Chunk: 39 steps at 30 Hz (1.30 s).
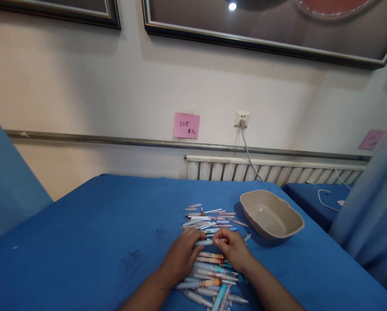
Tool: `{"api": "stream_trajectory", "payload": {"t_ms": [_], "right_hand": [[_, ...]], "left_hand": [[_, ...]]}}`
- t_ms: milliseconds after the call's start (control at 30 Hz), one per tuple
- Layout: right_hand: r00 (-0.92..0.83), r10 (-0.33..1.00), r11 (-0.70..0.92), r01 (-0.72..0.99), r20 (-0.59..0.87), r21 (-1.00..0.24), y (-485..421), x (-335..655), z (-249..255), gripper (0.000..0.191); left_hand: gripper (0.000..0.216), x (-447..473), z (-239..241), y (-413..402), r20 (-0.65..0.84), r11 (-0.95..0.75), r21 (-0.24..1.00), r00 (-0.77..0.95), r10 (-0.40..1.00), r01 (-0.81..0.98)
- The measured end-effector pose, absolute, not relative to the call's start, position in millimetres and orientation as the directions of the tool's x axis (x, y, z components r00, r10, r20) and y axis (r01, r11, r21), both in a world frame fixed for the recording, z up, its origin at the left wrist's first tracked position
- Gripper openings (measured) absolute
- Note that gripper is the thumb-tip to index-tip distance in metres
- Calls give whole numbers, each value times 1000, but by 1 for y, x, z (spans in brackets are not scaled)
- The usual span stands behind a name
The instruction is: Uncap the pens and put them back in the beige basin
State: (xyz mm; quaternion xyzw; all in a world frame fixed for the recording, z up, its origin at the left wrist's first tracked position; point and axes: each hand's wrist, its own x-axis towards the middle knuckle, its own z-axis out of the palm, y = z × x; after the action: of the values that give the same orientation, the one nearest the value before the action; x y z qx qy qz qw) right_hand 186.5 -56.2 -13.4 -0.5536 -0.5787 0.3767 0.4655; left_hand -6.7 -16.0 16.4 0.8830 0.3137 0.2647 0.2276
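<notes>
Both hands meet over a spread of pens (pixel 212 270) on the blue-covered table. Between them lies a pale pen (pixel 204 242), roughly level. My left hand (pixel 184 250) has its fingers curled round the pen's left end. At the other end, the thumb and forefinger of my right hand (pixel 234 248) are pinched together on the pen. More pens, white, pink and light blue, lie in a loose row beyond my hands. Nearer to me are orange-and-cream, turquoise and clear-barrelled pens, some crossing one another. Part of the pile is hidden under my hands.
A beige plastic basin (pixel 271 214) stands to the right of the pens. The blue tablecloth (pixel 115 224) has dark smudges left of them. Behind are a white radiator (pixel 232 166), a metal rail (pixel 131 140) and a plugged-in cable (pixel 248 151). A blue curtain (pixel 371 224) hangs at right.
</notes>
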Motion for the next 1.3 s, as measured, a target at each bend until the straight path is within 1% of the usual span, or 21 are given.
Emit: {"api": "stream_trajectory", "payload": {"t_ms": [33,67,133,167,233,267,300,367,433,500,600,700,800,900,967,1067,1167,1300], "right_hand": [[48,991,103,293,123,-951,-56,187,-13,13],[50,991,106,299,127,-948,-56,187,-13,13],[51,990,111,317,133,-942,-56,187,-13,12],[50,990,112,324,135,-939,-56,187,-13,11],[48,989,115,324,138,-939,-56,186,-13,11],[47,989,117,317,139,-941,-56,186,-13,12],[46,989,121,308,142,-944,-56,186,-13,12],[66,986,125,296,151,-947,-56,187,-12,13],[110,982,112,304,152,-946,-54,190,-12,14],[142,978,99,334,154,-937,-52,195,-13,15],[139,976,98,416,170,-904,-50,203,-16,14],[122,974,89,567,190,-819,-51,209,-18,11],[71,971,126,658,228,-743,-55,208,-14,9],[-44,954,256,629,295,-734,-60,200,-7,17],[-99,954,284,602,284,-746,-62,194,-5,16],[-111,968,247,606,227,-757,-60,194,-6,20],[-58,977,195,652,208,-733,-55,211,-9,20],[14,978,136,711,208,-690,-51,236,-11,18]], "left_hand": [[17,-7,16,-16,295,-676,580,656,695,455],[22,-6,16,-16,273,-648,592,638,720,479],[23,-7,15,-16,273,-615,610,597,755,499],[27,-7,15,-16,296,-625,611,592,750,487],[47,-8,14,-16,354,-680,591,618,702,434],[50,-8,13,-16,367,-703,579,638,677,413],[46,-9,13,-16,364,-711,573,651,666,407],[33,-9,11,-16,317,-673,589,638,701,447],[30,-9,10,-14,245,-597,618,597,764,511],[31,-10,9,-11,210,-554,632,568,796,542],[25,-11,9,-8,254,-585,603,564,786,543],[17,-12,10,-7,285,-624,550,578,765,555],[13,-11,11,-8,297,-626,533,567,768,569],[12,-8,12,-11,316,-637,531,567,761,559],[11,-7,12,-12,311,-649,531,588,747,545],[11,-7,13,-10,279,-643,543,606,745,540],[14,-13,14,-2,270,-613,541,572,775,576],[14,-20,12,9,266,-584,499,528,807,640]]}}
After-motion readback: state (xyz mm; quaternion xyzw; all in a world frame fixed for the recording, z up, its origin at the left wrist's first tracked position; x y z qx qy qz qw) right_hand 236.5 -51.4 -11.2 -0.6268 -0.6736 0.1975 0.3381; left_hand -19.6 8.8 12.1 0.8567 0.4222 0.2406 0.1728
